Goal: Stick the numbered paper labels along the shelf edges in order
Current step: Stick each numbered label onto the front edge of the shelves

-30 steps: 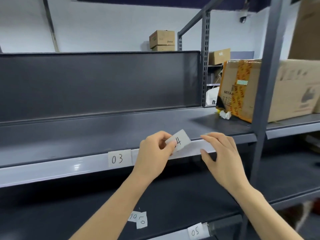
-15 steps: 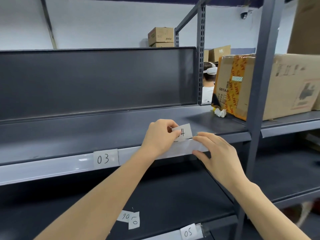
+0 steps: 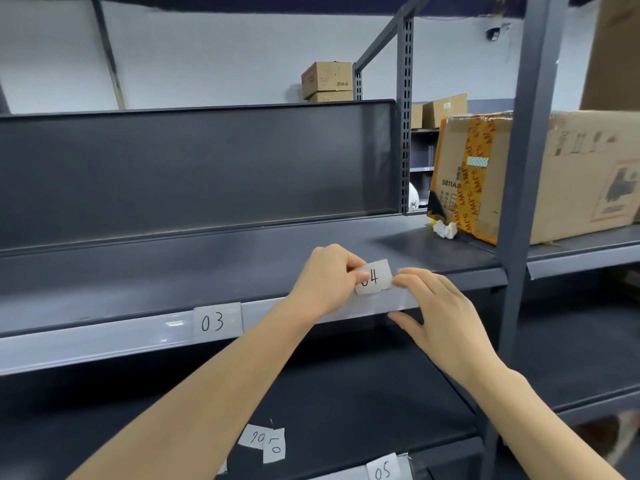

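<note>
Our left grip (image 3: 325, 282) is closed in a pinch: thumb and forefinger hold the left edge of label 04 (image 3: 375, 277), and the thumb covers part of the first digit. Our right grip (image 3: 440, 313) is loose and holds nothing. Its fingers are stretched nearly straight, the fingertips (image 3: 403, 276) touch the label's right edge, and the thumb lies just under the pale shelf edge strip (image 3: 104, 341).

We see label 04 slightly tilted, its lower edge meeting the top of that strip and its upper part standing in front of the dark shelf board (image 3: 173, 271). Label 03 (image 3: 216, 322) sits flat on the same strip, well to the left. On the lower shelf (image 3: 363, 403) lie two loose labels (image 3: 268, 441), overlapping, and label 05 (image 3: 382, 471) sits on that shelf's front edge.

To the right, a taped cardboard box (image 3: 571, 174) rests on the upper shelf behind a grey upright post (image 3: 526, 168), with a crumpled white scrap (image 3: 445, 230) just beside the box's near corner.
</note>
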